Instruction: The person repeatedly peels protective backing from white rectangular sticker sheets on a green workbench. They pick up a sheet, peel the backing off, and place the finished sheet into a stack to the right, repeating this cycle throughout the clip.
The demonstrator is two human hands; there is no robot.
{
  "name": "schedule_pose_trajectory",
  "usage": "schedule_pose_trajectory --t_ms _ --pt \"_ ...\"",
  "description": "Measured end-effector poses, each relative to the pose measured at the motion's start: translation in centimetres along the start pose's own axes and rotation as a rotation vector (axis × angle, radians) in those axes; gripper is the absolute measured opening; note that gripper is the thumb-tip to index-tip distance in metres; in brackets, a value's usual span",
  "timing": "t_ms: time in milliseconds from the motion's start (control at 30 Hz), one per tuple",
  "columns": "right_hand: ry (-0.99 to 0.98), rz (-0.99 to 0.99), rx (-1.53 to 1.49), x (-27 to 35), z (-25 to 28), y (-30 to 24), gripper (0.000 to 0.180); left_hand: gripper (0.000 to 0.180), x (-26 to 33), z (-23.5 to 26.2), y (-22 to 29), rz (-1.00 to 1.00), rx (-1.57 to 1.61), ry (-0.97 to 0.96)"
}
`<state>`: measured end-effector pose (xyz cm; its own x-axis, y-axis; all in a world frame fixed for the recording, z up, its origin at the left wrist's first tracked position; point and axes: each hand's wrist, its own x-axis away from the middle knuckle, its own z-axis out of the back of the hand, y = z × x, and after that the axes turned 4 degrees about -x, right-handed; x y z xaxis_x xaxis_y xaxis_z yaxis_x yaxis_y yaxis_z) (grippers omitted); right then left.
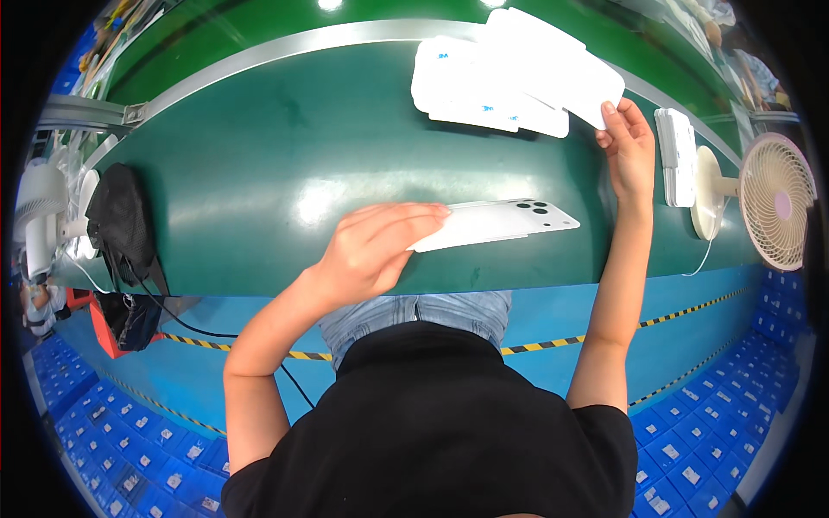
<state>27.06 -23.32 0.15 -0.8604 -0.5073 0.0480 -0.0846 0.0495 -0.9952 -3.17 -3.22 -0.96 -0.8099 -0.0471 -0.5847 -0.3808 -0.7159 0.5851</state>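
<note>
In my left hand [371, 246] is a thin stack of white phone-back-shaped sheets [492, 226], gripped at its left end with fingers on top. Dark round camera holes show at the stack's right end, and it is held just above the green table [250, 147]. My right hand [630, 151] reaches to the far right and pinches the near corner of a white rounded sheet [587, 82] between thumb and fingers. That sheet overlaps a spread pile of similar white sheets [466, 82], some with small blue marks.
A narrow stack of white pieces [678, 160] lies right of my right hand, beside a fan [777, 203]. On the left are a black bag [121, 220] and another fan [39, 198]. A metal rail [302, 41] runs along the table's far edge.
</note>
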Motion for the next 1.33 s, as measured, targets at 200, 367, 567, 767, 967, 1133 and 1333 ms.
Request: schedule_pose_trajectory --t_ms 200,367,567,767,967,1133,1333 --pt "-0.011 0.064 -0.006 0.5 -0.4 0.0 0.019 0.04 0.1 -0.2 0.0 0.04 0.026 0.023" --pt "0.108 0.761 0.243 1.8 -1.0 0.3 0.014 0.042 0.1 -0.3 0.2 0.053 0.031 0.024" --pt "0.113 1.531 0.858 2.8 -2.1 -2.2 0.029 0.044 0.3 -0.3 0.1 0.054 0.031 0.017" --pt "0.154 1.539 0.813 2.7 -2.0 -2.1 0.025 0.044 0.0 -0.1 0.2 0.018 -0.005 0.023" --pt "0.279 0.639 0.306 3.8 -2.0 -1.2 0.004 0.038 -0.1 0.0 0.5 0.087 0.062 0.076" --pt "0.212 0.325 -0.068 2.7 -1.2 -1.0 0.014 0.033 0.0 0.4 0.9 0.152 0.084 0.073" --pt "0.176 0.295 -0.109 2.4 -0.6 -0.4 0.014 0.036 -0.1 0.1 0.9 0.138 0.085 0.056"
